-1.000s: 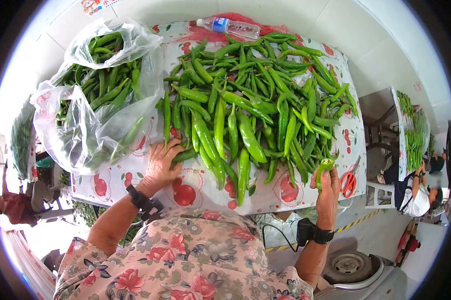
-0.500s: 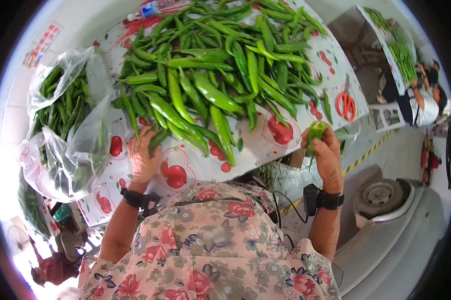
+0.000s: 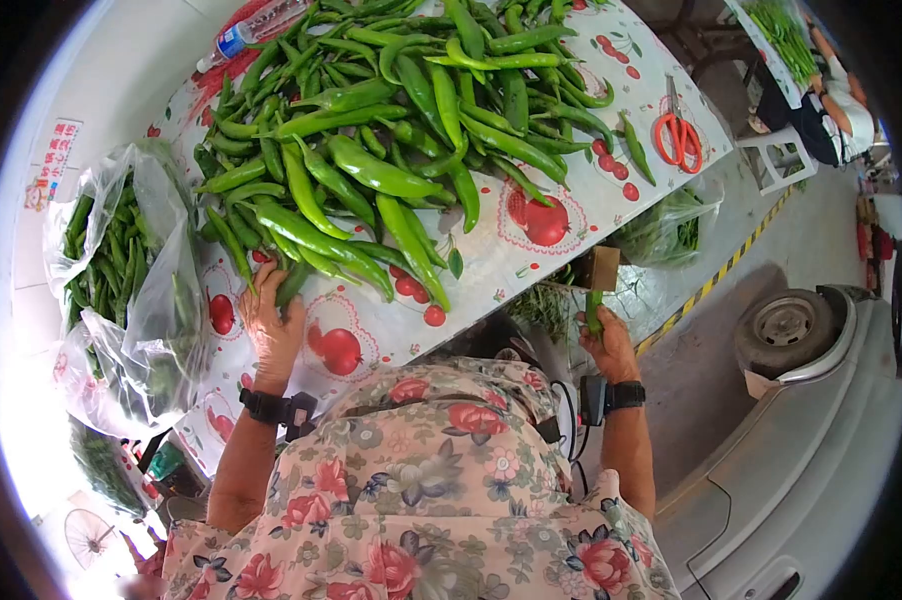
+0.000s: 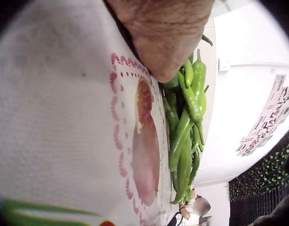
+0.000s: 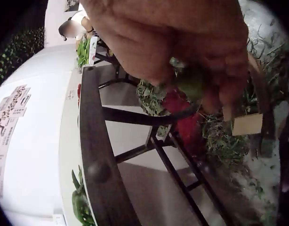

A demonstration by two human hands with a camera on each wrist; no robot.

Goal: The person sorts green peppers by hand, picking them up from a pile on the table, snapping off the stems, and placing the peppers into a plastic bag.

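A large heap of long green chili peppers [image 3: 371,170] covers much of the fruit-printed tablecloth [image 3: 471,270]. My left hand [image 3: 274,325] rests on the cloth at the heap's near left edge, with the end of one dark green pepper lying between its thumb and fingers. Past the table's front edge, my right hand [image 3: 611,345] pinches a green chili pepper [image 3: 594,312] over the space beneath. In the right wrist view this pepper [image 5: 189,84] is dim and partly hidden by the fingers.
An open plastic bag [image 3: 161,320] of peppers stands at the left. Orange-handled scissors [image 3: 679,140] lie at the table's right edge, and a plastic bottle [image 3: 256,30] at the back. Below are a cardboard flap [image 3: 599,268], stems and leaves, and a dark table frame [image 5: 102,150].
My right hand has carried its pepper from the table's front right edge down past that edge. The left hand stays beside the heap, while the head view has turned.
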